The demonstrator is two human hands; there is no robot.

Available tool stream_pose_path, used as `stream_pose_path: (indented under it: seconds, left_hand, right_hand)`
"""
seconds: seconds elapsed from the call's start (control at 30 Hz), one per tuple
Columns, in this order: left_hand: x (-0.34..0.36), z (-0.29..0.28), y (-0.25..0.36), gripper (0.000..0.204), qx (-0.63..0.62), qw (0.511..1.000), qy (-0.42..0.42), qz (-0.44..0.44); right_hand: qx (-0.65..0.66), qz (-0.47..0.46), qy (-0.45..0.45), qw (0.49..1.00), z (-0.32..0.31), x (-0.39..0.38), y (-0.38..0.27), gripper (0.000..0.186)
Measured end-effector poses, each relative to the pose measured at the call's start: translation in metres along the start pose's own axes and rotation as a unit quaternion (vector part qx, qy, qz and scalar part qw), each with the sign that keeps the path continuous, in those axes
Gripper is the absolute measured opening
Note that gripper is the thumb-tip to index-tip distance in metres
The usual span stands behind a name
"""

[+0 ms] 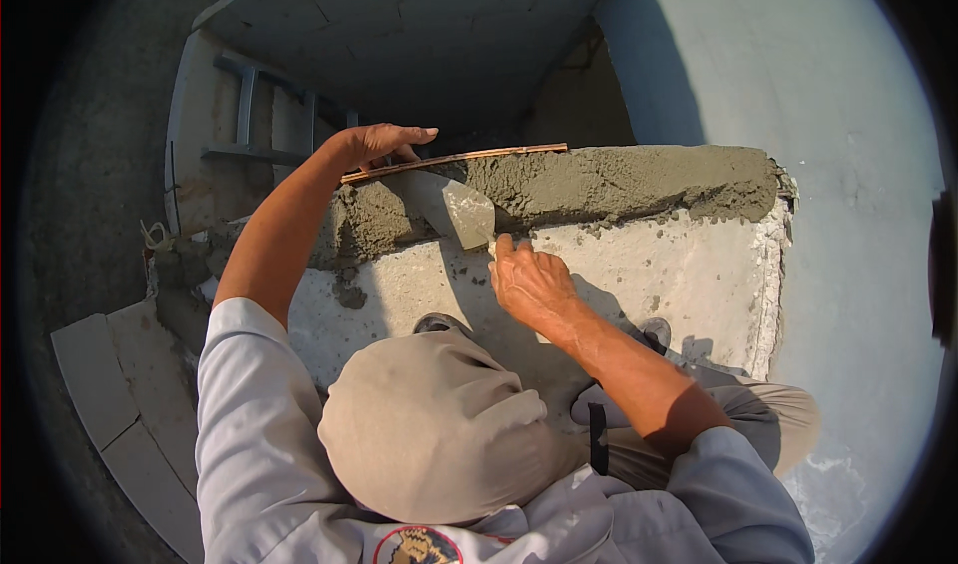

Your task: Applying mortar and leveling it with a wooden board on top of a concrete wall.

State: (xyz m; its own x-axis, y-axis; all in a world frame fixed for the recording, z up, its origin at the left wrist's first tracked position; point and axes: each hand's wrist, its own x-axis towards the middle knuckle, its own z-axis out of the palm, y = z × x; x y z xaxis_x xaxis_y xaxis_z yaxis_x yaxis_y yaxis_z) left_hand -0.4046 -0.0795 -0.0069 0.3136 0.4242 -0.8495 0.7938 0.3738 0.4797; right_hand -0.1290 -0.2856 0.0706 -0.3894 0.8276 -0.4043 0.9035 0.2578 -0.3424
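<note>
My right hand (539, 282) is closed round the handle of a trowel (469, 215), most of the handle hidden in the fist. Its pale, smeared blade lies against the near side of a band of wet grey mortar (629, 180). Across the top of that band, my left hand (379, 145) holds a thin wooden strip (504, 153) along the far edge, one finger stretched to the right and the others bent down at the strip. The mortar looks smooth-topped at the right and rough and crumbly at the left.
I squat on a pale concrete ledge (649, 265) dotted with mortar crumbs; a dark shoe (439, 322) shows. Beyond the mortar is a deep shaded drop with a metal ladder-like frame (246, 110). A blue-grey wall (798, 115) rises at right; light blocks (95, 364) lie left.
</note>
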Motion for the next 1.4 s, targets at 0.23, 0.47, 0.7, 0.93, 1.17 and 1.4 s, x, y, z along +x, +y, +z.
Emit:
stream_pose_path:
  seconds: [0.23,0.47,0.7,0.93,1.17,1.4]
  left_hand:
    - [0.003,-0.001,0.003,0.099,0.013,1.000,0.006,0.006]
    - [-0.008,0.007,0.013,0.099,0.016,0.999,0.018,0.029]
    - [0.001,0.003,-0.001,0.098,0.014,0.999,0.025,0.027]
    - [0.000,0.001,0.010,0.104,-0.003,1.000,-0.002,0.000]
    - [-0.003,0.001,0.008,0.108,-0.029,1.000,0.004,0.005]
    - [-0.004,0.002,0.006,0.106,-0.026,1.000,0.009,-0.003]
  right_hand:
    - [-0.064,0.110,0.021,0.992,-0.033,-0.065,0.120,0.033]
    - [-0.037,0.196,0.077,0.977,-0.047,-0.096,0.164,0.028]
    - [0.156,0.220,0.088,0.959,-0.038,-0.043,0.107,0.031]
    - [0.121,0.199,0.099,0.968,-0.012,-0.026,0.106,0.030]
    - [0.057,0.072,0.086,0.992,-0.023,-0.017,0.061,0.025]
    - [-0.013,-0.008,-0.012,1.000,-0.018,-0.002,0.040,0.026]
